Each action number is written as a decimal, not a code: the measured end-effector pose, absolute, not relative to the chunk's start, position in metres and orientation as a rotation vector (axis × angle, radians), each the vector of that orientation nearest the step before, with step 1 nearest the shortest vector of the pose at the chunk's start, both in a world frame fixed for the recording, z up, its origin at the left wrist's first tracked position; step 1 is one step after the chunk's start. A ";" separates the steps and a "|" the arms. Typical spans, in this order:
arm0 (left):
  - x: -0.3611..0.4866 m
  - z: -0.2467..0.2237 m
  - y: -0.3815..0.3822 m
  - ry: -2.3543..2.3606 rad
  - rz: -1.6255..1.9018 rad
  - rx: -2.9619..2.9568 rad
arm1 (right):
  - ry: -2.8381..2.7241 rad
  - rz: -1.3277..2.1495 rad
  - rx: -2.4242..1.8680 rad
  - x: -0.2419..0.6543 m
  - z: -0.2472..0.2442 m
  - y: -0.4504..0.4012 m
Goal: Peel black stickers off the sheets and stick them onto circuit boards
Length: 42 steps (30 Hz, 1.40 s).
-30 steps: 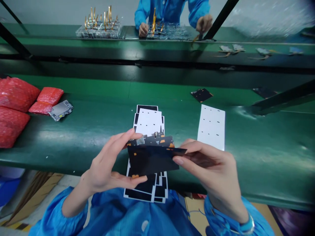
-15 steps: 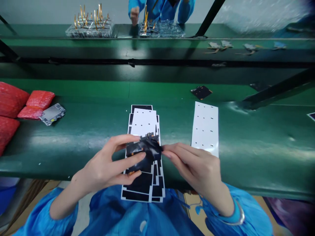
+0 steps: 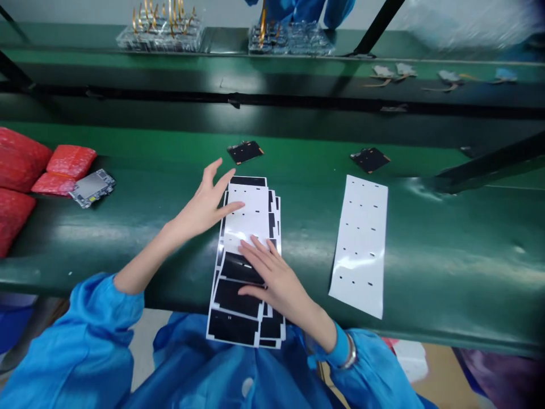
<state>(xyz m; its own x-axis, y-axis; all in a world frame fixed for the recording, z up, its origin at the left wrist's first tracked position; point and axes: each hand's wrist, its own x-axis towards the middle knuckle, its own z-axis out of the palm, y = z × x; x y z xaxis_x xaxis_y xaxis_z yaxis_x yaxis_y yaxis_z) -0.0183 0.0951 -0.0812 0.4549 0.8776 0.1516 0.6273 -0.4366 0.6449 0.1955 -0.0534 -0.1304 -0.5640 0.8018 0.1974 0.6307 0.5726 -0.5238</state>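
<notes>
A stack of white sheets with black rectangles [image 3: 238, 298] lies on the green table in front of me, its upper part white with small holes. Over the stack's upper left edge is my left hand [image 3: 204, 204], fingers spread and holding nothing. My right hand [image 3: 276, 275] rests on the middle of the stack with its fingers apart, also holding nothing. Just beyond the stack lies a black-covered board [image 3: 246, 152]; no hand touches it.
A white perforated sheet [image 3: 361, 244] and another black board [image 3: 370, 160] are at the right. Red wrapped packs [image 3: 70, 161] and a silver board [image 3: 92, 188] sit left. Clear trays [image 3: 162, 37] stand on the shelf [image 3: 225, 42]; a person in blue is behind.
The black board has left my hands and now lies beyond the stack. My left hand has moved up and opened; my right hand has opened and come left onto the sheets.
</notes>
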 end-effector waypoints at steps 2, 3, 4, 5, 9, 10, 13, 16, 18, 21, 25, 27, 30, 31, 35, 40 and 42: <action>-0.033 -0.074 0.052 1.322 0.689 2.150 | -2.258 0.597 -1.141 0.202 -0.131 -0.048; -0.039 -0.071 0.030 1.348 0.690 2.088 | -2.194 0.637 -1.141 0.205 -0.129 -0.045; -0.044 -0.070 0.010 1.309 0.655 2.025 | -2.145 0.690 -1.146 0.208 -0.126 -0.042; -0.046 -0.070 -0.008 1.231 0.601 1.949 | -2.120 0.742 -1.152 0.211 -0.122 -0.039; -0.037 -0.082 -0.049 1.111 0.644 1.628 | -2.223 0.621 -1.181 0.214 -0.102 -0.034; -0.032 -0.085 -0.054 1.144 0.710 1.575 | -2.255 0.516 -1.184 0.213 -0.096 -0.034; -0.020 -0.090 -0.063 1.191 0.850 1.529 | -2.275 0.228 -1.153 0.209 -0.078 -0.038; -0.013 -0.091 -0.070 1.217 0.924 1.569 | -2.250 -0.041 -1.131 0.201 -0.063 -0.044; -0.010 -0.091 -0.073 1.233 0.971 1.588 | -2.229 -0.147 -1.120 0.195 -0.056 -0.048; -0.005 -0.089 -0.076 1.232 1.008 1.621 | -2.222 -0.052 -1.040 0.190 -0.055 -0.052; -0.001 -0.087 -0.075 1.187 1.053 1.713 | -2.218 0.123 -0.972 0.189 -0.059 -0.052; 0.000 -0.086 -0.075 1.152 1.064 1.755 | -2.211 0.143 -0.958 0.191 -0.060 -0.052; 0.000 -0.087 -0.076 1.130 1.056 1.787 | -2.193 0.153 -0.960 0.190 -0.061 -0.054; 0.001 -0.087 -0.076 1.131 1.048 1.787 | -2.189 0.155 -0.967 0.189 -0.061 -0.055; 0.003 -0.088 -0.079 1.159 0.989 1.763 | -2.130 0.184 -1.000 0.186 -0.062 -0.055; -0.004 -0.098 -0.086 1.262 1.011 1.558 | -1.745 0.614 -1.186 0.212 -0.064 -0.045; -0.010 -0.107 -0.092 1.371 0.998 1.634 | -1.449 0.707 -1.312 0.227 -0.067 -0.042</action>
<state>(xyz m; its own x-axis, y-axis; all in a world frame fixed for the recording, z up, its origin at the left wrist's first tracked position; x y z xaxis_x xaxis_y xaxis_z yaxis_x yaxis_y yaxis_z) -0.0096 -0.0920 -0.1066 0.1152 0.9893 0.0897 0.3890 -0.1280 0.9123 0.2269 -0.0421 -0.0666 0.1059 0.9511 0.2900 0.3568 0.2359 -0.9039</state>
